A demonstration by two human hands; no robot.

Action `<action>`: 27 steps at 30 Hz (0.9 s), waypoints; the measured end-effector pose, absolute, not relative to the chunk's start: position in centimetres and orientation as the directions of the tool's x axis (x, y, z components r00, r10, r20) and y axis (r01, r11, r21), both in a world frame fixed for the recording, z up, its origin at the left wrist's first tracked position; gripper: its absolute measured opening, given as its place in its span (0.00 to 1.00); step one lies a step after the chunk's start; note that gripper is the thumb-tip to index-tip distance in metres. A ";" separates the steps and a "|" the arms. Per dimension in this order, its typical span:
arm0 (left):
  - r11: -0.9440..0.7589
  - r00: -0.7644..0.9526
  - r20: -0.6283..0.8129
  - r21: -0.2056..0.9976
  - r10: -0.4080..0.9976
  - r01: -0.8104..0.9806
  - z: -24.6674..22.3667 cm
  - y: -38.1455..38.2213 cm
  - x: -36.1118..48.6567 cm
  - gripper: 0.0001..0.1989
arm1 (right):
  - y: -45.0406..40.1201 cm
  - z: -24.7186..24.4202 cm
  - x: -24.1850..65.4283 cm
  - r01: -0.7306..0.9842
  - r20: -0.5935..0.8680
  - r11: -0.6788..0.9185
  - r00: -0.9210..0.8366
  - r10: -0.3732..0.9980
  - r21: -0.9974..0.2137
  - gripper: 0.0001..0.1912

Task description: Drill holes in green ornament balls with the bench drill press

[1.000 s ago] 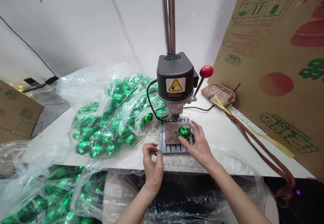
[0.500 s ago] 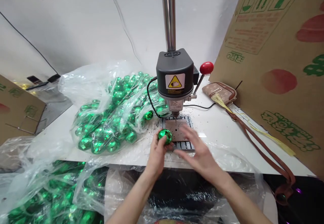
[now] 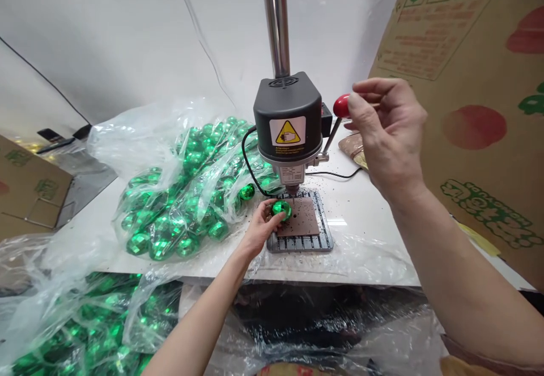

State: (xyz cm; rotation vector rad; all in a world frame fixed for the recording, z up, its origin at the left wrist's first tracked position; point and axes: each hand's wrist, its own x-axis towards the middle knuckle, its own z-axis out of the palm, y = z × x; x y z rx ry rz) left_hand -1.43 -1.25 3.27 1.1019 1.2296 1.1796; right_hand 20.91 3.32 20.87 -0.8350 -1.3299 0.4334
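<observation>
My left hand [image 3: 260, 225] holds a shiny green mirrored ball [image 3: 281, 210] between thumb and fingers. It keeps the ball under the chuck of a small black drill press [image 3: 289, 121], over a brown board [image 3: 306, 220] on the slotted base [image 3: 301, 244]. Whether the drill bit touches the ball I cannot tell. Up at the right, my right hand [image 3: 389, 132] has its fingers curled at the red knob [image 3: 341, 105] of the press lever, the thumb against the knob's edge.
A clear plastic bag [image 3: 127, 138] full of green balls lies left of the press, with one loose ball [image 3: 247, 191] beside it. Another bag of balls [image 3: 85, 319] sits lower left. A large cardboard box [image 3: 471, 155] stands at the right, near a brown pouch [image 3: 353, 148]. Dark shavings dot the white table [image 3: 361, 217].
My right hand has risen from beside the base to the red lever knob. My left hand has moved the green ball forward, beneath the drill chuck.
</observation>
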 end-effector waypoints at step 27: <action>-0.338 0.084 0.339 0.822 0.937 0.458 0.1 0.3 0.5 0.26 | 4.9 23.4 18.7 -0.075 0.677 0.690 0.141 0.722 -0.720 0.09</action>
